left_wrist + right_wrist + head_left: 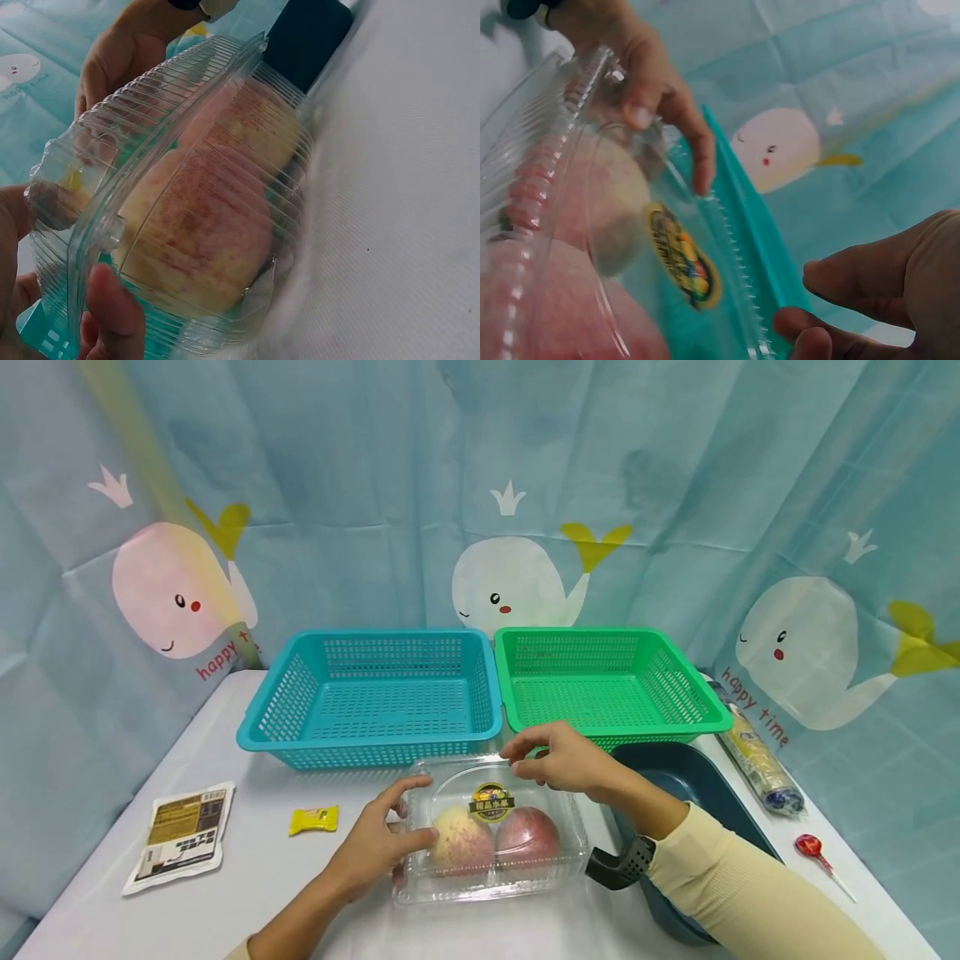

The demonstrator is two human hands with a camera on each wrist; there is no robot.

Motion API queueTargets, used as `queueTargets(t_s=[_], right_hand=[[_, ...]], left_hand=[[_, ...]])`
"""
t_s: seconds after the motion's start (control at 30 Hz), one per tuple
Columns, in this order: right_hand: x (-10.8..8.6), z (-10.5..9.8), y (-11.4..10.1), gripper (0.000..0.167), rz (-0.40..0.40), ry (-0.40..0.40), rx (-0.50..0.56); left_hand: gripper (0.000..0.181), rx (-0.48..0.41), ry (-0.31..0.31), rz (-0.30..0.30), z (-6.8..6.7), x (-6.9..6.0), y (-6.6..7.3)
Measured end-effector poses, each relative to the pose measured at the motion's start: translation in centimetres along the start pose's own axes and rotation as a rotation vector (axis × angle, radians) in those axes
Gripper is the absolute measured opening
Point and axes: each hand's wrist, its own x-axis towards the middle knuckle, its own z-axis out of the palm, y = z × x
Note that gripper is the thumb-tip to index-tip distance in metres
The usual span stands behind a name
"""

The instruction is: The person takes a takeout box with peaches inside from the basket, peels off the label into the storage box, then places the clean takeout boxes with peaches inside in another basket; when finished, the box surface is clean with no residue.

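A clear plastic clamshell fruit box (517,885) with a gold and black label (491,803) lies on the table in front of me. Inside sit two peaches, one yellowish pink (462,843) and one redder (528,837). My left hand (372,847) grips the box's left side, its thumb on the lid's edge in the left wrist view. Over the far right part of the box hovers my right hand (566,762), fingers loosely bent. In the right wrist view, that hand (877,292) is beside the far rim with nothing visibly held.
Behind the box stand a blue basket (375,750) and a green basket (615,731). A dark blue bin (720,793) is under my right forearm. At left lie a flat packet (183,835) and a yellow wrapper (313,820); at right, a wrapped roll (761,764) and a red lollipop (810,846).
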Motion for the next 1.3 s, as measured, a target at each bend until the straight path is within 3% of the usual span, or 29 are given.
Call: queueTargets(t_s=[0.13, 0.57, 0.9, 1.1, 1.3], right_hand=[[1.1, 1.0, 0.0, 0.018, 0.047, -0.012, 0.000], [2.2, 3.2, -0.5, 0.007, 0.021, 0.015, -0.132], [2.2, 4.1, -0.6, 0.018, -0.065, 0.061, -0.358], [1.7, 4.0, -0.2, 0.018, -0.051, 0.053, -0.216], [1.0, 4.1, 0.2, 0.017, -0.111, 0.066, -0.185]], left_hand=[[0.071, -0.027, -0.018, 0.002, 0.1, 0.0, -0.1], [0.072, -0.043, -0.028, 0.006, 0.0, -0.2, -0.1], [0.072, 0.012, -0.022, -0.002, -0.3, -0.2, 0.2], [0.071, 0.025, -0.027, -0.008, -0.4, -0.2, 0.1], [0.072, 0.025, -0.032, -0.016, -0.3, -0.2, 0.1]])
